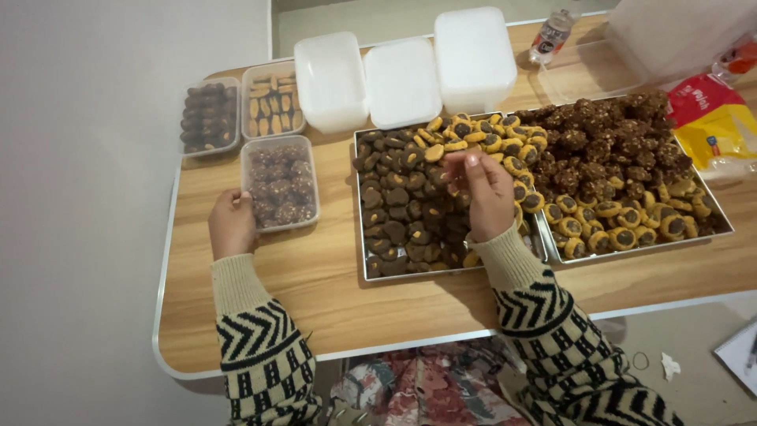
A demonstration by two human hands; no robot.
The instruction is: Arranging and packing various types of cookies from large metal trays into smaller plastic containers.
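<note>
A person in a patterned knit sweater sorts cookies at a wooden desk [315,292]; the right hand [487,193] hovers over the left baking tray [364,264], its fingers [471,163] drawn together near a cookie, though whether one is actually pinched between them cannot be told from this angle; directly beneath and to the left of those fingers lie dark chocolate cookies [398,213], and just beyond the fingertips sits a band of golden thumbprint cookies [481,138] with dark centres. The left hand [231,223] rests against the near-left corner of a clear plastic container [280,183], fingers loosely curled on its wall, apparently steadying it so it does not slide; the container, already filled with rough chocolate clusters, lies with its long axis running away from the person toward the far edge. Beyond that hand stand two more filled containers [236,114]; further right, three white lidded boxes [402,79] sit in a row. To the right of the right hand a second tray [721,225] holds chocolate clusters and more thumbprints; a red and yellow packet [710,118] lies past it.
</note>
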